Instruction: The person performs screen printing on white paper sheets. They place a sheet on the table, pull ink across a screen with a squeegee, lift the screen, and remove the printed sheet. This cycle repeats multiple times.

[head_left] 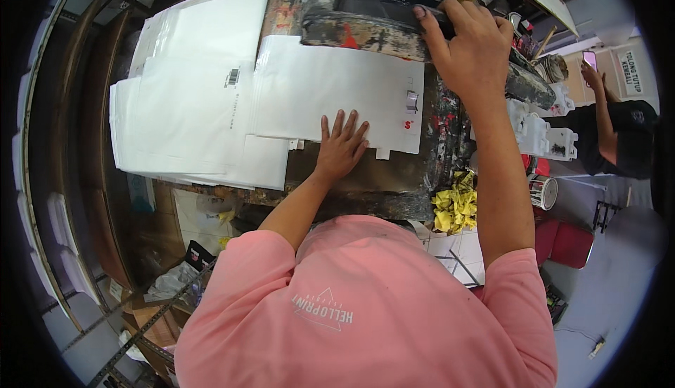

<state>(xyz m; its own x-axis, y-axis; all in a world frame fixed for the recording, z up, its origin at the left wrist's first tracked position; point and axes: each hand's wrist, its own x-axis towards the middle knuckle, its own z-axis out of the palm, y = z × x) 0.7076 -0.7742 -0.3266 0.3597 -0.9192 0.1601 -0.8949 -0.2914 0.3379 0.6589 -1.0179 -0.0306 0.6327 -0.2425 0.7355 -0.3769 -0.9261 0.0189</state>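
My left hand (340, 150) lies flat with fingers spread on the near edge of a white plastic sheet or bag (330, 82). That sheet carries a small red mark and a barcode-like dark patch near its right end. My right hand (472, 50) grips the right end of an ink-stained screen printing frame (365, 35), thumb on its near side. The frame stands tilted up beyond the sheet, and its dark panel shows at the top. To the left, a loose stack of similar white sheets (186, 121) overlaps the sheet's left side.
The stained worktable (387, 170) has a crumpled yellow cloth or plastic (455, 205) at its near right corner. White plastic containers (536, 135) and a paint can (543, 193) stand on the right. Farther right, another person (612, 131) holds a phone (589, 59). Shelving (67, 142) lines the left.
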